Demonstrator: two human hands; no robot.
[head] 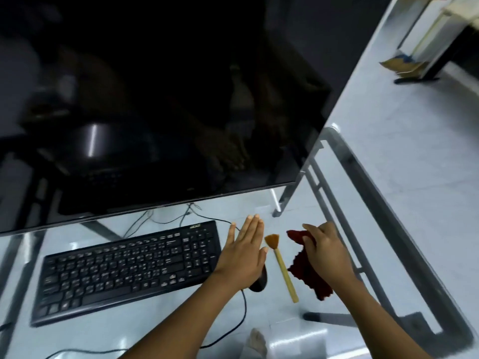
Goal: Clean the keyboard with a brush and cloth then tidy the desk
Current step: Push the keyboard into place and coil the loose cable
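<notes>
right hand (328,251) grip pinches red cloth (308,274); left hand (245,248) flat, empty; keyboard (129,270) logo unreadable

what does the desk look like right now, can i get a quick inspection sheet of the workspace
surface: clear glass desk top on a grey metal frame, floor visible through it
job's things: black full-size keyboard; wooden-handled fan brush lying flat; dark red cloth
clutter: black mouse, mostly hidden under the left hand
grippers: left hand open, flat, fingers extended; right hand gripping the cloth
cables: black cable trailing from the mouse; more behind the keyboard
surroundings: large dark monitor, switched off; pale tiled floor
</notes>
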